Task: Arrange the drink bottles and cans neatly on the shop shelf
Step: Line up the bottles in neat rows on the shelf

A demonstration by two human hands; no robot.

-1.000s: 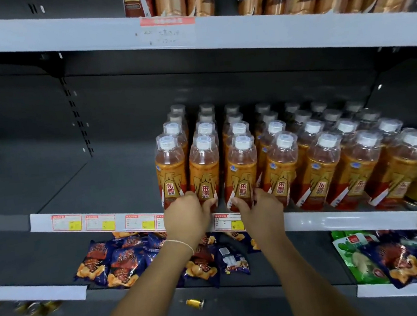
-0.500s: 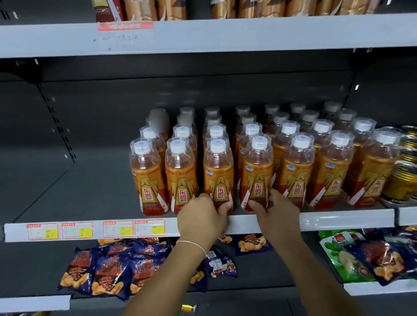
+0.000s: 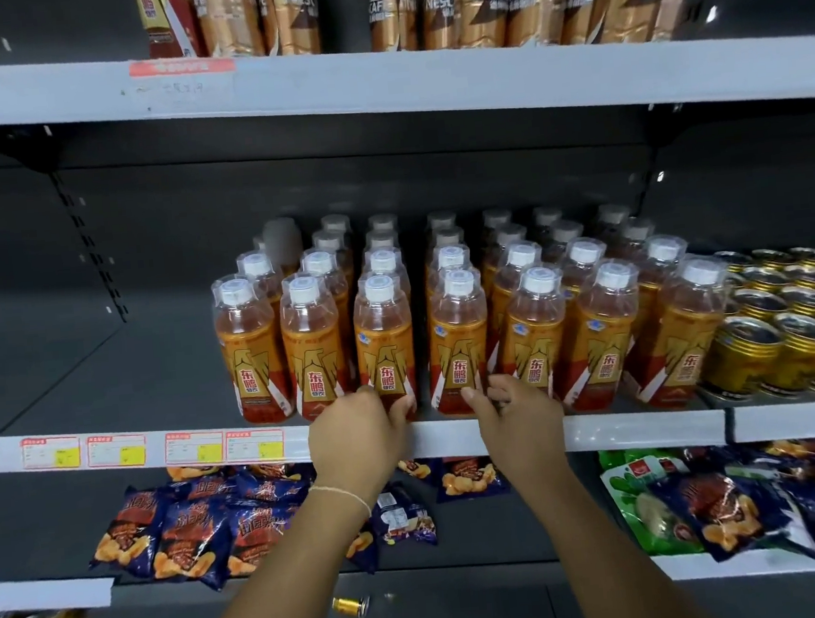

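bottles (image 3: 533, 327): seven in front, labelled 东鹏
left hand (image 3: 357, 436): grips third bottle (image 3: 384, 345)
right hand (image 3: 518, 417): seemingly pinches fourth bottle (image 3: 458, 348)

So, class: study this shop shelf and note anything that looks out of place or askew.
A small gold can lies on its side, alone, below the snack bags. On the middle shelf, a gap splits the orange bottle rows, between the two front bottles that the left hand and right hand grip.
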